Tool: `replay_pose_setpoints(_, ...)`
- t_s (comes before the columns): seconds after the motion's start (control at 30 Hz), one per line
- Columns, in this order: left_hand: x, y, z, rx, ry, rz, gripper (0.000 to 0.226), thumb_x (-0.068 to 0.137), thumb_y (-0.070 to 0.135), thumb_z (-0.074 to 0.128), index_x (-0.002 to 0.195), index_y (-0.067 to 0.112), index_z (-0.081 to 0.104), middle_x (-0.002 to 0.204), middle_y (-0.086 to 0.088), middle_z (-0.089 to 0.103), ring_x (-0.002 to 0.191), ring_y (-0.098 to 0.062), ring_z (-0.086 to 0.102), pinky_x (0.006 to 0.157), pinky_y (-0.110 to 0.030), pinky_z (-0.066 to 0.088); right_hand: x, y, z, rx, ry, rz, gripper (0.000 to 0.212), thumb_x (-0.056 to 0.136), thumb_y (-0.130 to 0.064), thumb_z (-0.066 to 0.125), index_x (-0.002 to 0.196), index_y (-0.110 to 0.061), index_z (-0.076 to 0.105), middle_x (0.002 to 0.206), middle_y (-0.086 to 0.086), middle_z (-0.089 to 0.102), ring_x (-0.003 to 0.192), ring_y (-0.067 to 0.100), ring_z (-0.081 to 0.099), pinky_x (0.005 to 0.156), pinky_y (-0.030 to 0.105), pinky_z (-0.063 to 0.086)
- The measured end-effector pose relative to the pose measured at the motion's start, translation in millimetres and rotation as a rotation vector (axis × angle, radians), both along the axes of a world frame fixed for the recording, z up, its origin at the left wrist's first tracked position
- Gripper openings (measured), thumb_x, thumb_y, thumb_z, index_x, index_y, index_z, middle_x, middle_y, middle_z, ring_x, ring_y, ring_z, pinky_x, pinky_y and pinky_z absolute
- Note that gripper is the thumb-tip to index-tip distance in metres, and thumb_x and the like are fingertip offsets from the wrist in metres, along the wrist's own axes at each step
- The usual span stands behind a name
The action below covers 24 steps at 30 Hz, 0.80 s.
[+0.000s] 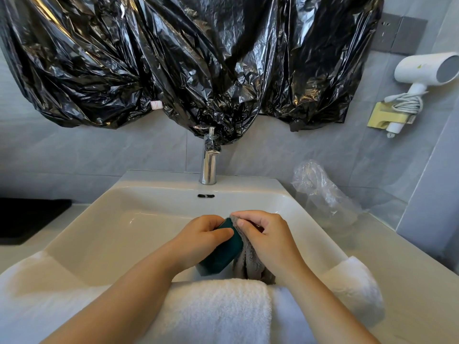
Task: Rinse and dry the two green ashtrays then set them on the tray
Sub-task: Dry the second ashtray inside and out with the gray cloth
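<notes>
Both forearms reached in over white ceramic sink [129,202]. Left hand [202,235] fingers clamped dark green rectangular ashtray [222,254], held on edge, long axis tilted upper-right to lower-left. Right hand [267,238] pinched grey cloth [248,260] against ashtray's right side.

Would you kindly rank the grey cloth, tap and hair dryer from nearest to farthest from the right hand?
1. Grey cloth: gripped in the right hand.
2. Tap: behind the basin, centre.
3. Hair dryer: on the wall, far right.
</notes>
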State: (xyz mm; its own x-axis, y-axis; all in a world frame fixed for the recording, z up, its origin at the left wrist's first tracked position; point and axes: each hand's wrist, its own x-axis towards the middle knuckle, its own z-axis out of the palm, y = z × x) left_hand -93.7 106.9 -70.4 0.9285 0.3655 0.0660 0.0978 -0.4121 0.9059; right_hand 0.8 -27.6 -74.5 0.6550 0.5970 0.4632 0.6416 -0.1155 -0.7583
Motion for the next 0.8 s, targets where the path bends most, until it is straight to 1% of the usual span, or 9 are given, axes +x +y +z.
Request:
replay_pose_setpoints(0.1, 0.0, -0.2, 0.0, 0.025, -0.002, -0.006, 0.026, 0.096, 0.022, 0.056, 0.1, -0.002, 0.064, 0.091, -0.024, 0.066, 0.075, -0.02, 0.056, 0.071, -0.032, 0.043, 1.7, -0.4, 0.5, 0.011, 0.017, 0.009, 0.023, 0.093, -0.014, 0.061, 0.109, -0.022, 0.075, 0.107, -0.014, 0.073, 0.1, -0.005, 0.063, 0.086, 0.009, 0.049)
replay_pose_setpoints(0.2, -1.5, -0.3, 1.5, 0.094, -0.008, -0.038, 0.018, 0.095, 0.016, 0.055, 0.097, 0.002, 0.066, 0.097, -0.021, 0.068, 0.079, -0.021, 0.06, 0.077, -0.037, 0.051, -0.2, -0.1, 1.2, 0.031, -0.008, -0.011, 0.022, 0.093, -0.016, 0.062, 0.109, -0.024, 0.075, 0.106, -0.015, 0.073, 0.1, -0.006, 0.063, 0.088, 0.013, 0.051)
replay_pose_setpoints(0.3, -2.6, -1.9, 2.5, 0.154, 0.014, -0.063, 0.013, 0.095, 0.016, 0.055, 0.094, 0.01, 0.067, 0.092, -0.009, 0.07, 0.086, -0.022, 0.066, 0.082, -0.037, 0.055, 3.1, 1.7, -2.2, 0.031, -0.046, -0.099, 0.021, 0.093, -0.019, 0.062, 0.109, -0.023, 0.075, 0.106, -0.014, 0.072, 0.099, -0.002, 0.063, 0.083, 0.005, 0.046)
replay_pose_setpoints(0.4, -4.1, -3.6, 3.7, 0.144, 0.014, -0.076, 0.013, 0.095, 0.014, 0.055, 0.092, 0.014, 0.068, 0.093, -0.008, 0.072, 0.088, -0.022, 0.067, 0.08, -0.033, 0.055, 10.6, 0.0, -3.2, 0.025, 0.017, -0.179, 0.021, 0.094, -0.017, 0.06, 0.106, -0.02, 0.076, 0.105, -0.01, 0.073, 0.092, -0.002, 0.062, 0.076, 0.002, 0.044)
replay_pose_setpoints(0.47, -5.1, -3.1, 4.1, 0.123, -0.005, -0.069, 0.013, 0.095, 0.013, 0.056, 0.091, 0.015, 0.068, 0.093, -0.009, 0.072, 0.086, -0.022, 0.067, 0.08, -0.033, 0.055, 9.9, -1.5, -1.8, 0.041, 0.043, -0.15, 0.02, 0.094, -0.016, 0.06, 0.106, -0.02, 0.076, 0.104, -0.01, 0.073, 0.093, -0.002, 0.062, 0.08, 0.006, 0.048)
replay_pose_setpoints(0.6, -5.8, -3.1, 4.9, 0.161, 0.006, -0.082, 0.012, 0.095, 0.014, 0.056, 0.091, 0.01, 0.067, 0.089, -0.009, 0.07, 0.079, -0.018, 0.063, 0.078, -0.033, 0.054, 0.9, -1.1, 2.0, 0.031, -0.098, -0.043, 0.02, 0.092, -0.013, 0.063, 0.104, -0.022, 0.077, 0.1, -0.013, 0.072, 0.097, -0.002, 0.062, 0.082, 0.006, 0.047)
replay_pose_setpoints(0.67, -5.5, -3.9, 4.2, 0.184, 0.012, -0.092, 0.013, 0.095, 0.015, 0.056, 0.091, 0.009, 0.067, 0.086, -0.01, 0.068, 0.077, -0.016, 0.06, 0.076, -0.033, 0.053, 1.8, 0.8, 0.6, 0.025, -0.12, -0.04, 0.02, 0.092, -0.014, 0.063, 0.104, -0.022, 0.077, 0.1, -0.014, 0.072, 0.097, -0.002, 0.063, 0.082, 0.005, 0.046)
replay_pose_setpoints(0.77, -6.4, -6.2, 5.9, 0.173, -0.011, -0.099, 0.013, 0.095, 0.013, 0.056, 0.087, 0.015, 0.066, 0.084, -0.004, 0.068, 0.077, -0.015, 0.062, 0.072, -0.026, 0.052, 8.0, 2.2, -2.5, 0.036, -0.002, -0.117, 0.022, 0.095, -0.019, 0.058, 0.11, -0.021, 0.074, 0.105, -0.015, 0.069, 0.101, -0.001, 0.062, 0.08, 0.003, 0.045)
replay_pose_setpoints(0.8, -6.7, -6.2, 6.1, 0.151, -0.028, -0.097, 0.013, 0.095, 0.012, 0.056, 0.089, 0.014, 0.067, 0.086, -0.006, 0.07, 0.078, -0.017, 0.064, 0.073, -0.028, 0.054, 10.6, 2.3, -3.4, 0.042, 0.067, -0.129, 0.023, 0.097, -0.019, 0.056, 0.111, -0.02, 0.073, 0.105, -0.015, 0.069, 0.102, 0.002, 0.063, 0.08, 0.004, 0.045)
